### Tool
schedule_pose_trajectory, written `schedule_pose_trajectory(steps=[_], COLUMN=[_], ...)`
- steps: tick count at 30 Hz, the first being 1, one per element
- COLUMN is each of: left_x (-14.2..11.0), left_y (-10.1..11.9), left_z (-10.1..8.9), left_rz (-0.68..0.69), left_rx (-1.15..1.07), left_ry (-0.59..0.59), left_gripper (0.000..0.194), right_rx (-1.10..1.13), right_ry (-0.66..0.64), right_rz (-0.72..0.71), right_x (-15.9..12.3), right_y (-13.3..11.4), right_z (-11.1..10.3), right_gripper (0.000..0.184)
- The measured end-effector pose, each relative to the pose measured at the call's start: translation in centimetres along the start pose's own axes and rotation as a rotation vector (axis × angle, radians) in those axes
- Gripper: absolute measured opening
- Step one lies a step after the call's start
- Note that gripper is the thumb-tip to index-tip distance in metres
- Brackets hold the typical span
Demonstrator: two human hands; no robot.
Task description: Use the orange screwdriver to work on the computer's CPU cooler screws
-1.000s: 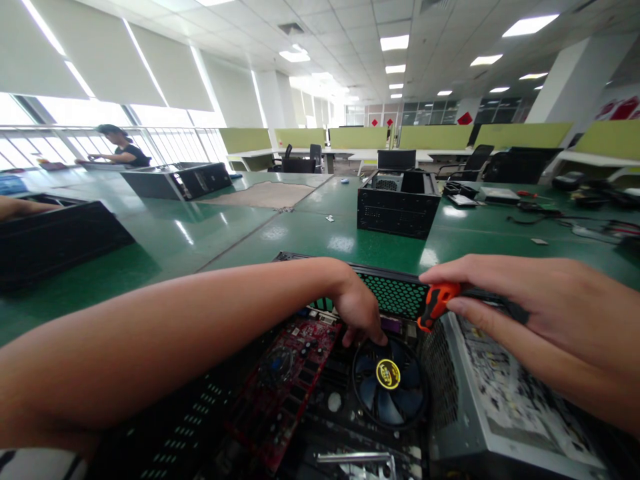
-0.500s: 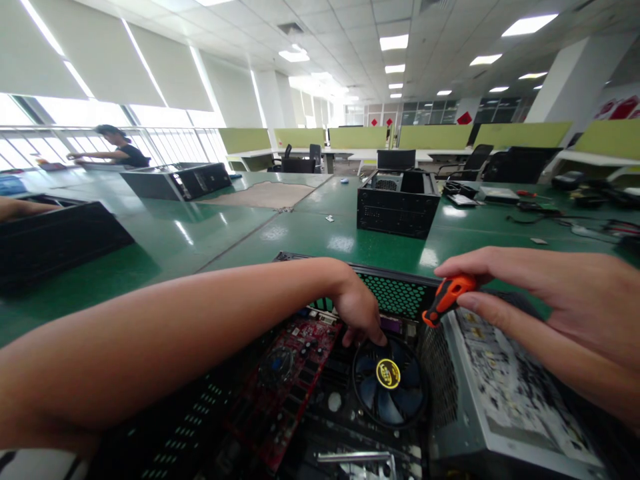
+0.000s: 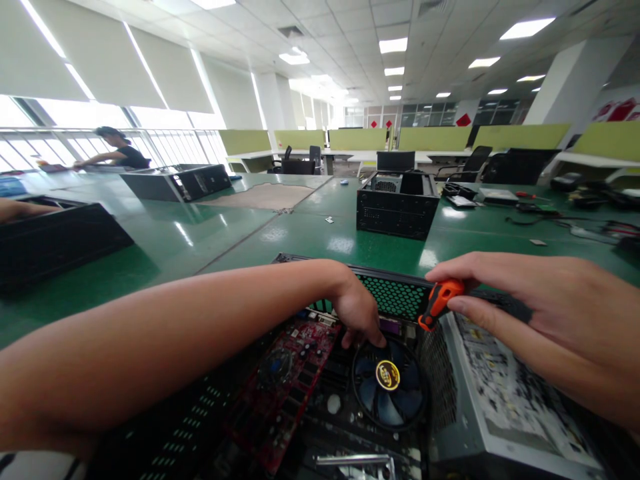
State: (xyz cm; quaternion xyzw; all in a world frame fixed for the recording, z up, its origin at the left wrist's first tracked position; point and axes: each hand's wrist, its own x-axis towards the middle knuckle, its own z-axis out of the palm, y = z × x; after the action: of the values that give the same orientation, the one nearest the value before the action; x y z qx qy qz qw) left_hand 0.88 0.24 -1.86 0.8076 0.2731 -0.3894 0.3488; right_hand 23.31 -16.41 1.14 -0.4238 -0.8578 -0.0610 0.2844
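Observation:
My right hand [image 3: 525, 307] pinches the orange-and-black handle of a screwdriver [image 3: 440, 301] between thumb and fingers. The handle slants down to the left above the rear edge of an open computer case [image 3: 390, 293]; its shaft is not discernible. My left hand [image 3: 357, 310] reaches over into the case, fingers curled down, with fingertips at the upper rim of a black cooling fan [image 3: 390, 407]. Left of the fan sits a red circuit board [image 3: 295, 373]. To its right is a metal power supply [image 3: 500, 400] with a worn label. What lies under my left fingers is hidden.
Another black case [image 3: 397, 213] stands farther back on the green table [image 3: 300, 233]. Left are two more cases, one [image 3: 60, 237] with someone's arm in it. A person [image 3: 120, 150] sits beyond. Cables and parts [image 3: 575, 220] lie at right.
My right hand and the screwdriver have shifted slightly left and down. My left hand stays by the fan. The far person's arm has lowered a little.

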Motion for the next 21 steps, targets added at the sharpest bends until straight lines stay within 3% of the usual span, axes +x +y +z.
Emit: schedule_pose_trajectory(steps=[9, 21], left_x=[-0.1, 0.0], left_y=[0.3, -0.1], left_z=[0.0, -0.1], left_rz=[-0.004, -0.025], left_rx=[-0.006, -0.021], left_ry=[-0.012, -0.006], left_gripper=[0.040, 0.030], right_rx=[0.047, 0.011], right_ry=[0.005, -0.050], right_rz=[0.095, 0.011], right_x=[-0.4, 0.5], right_y=[0.3, 0.0], right_z=[1.1, 0.3], right_gripper=[0.030, 0.043])
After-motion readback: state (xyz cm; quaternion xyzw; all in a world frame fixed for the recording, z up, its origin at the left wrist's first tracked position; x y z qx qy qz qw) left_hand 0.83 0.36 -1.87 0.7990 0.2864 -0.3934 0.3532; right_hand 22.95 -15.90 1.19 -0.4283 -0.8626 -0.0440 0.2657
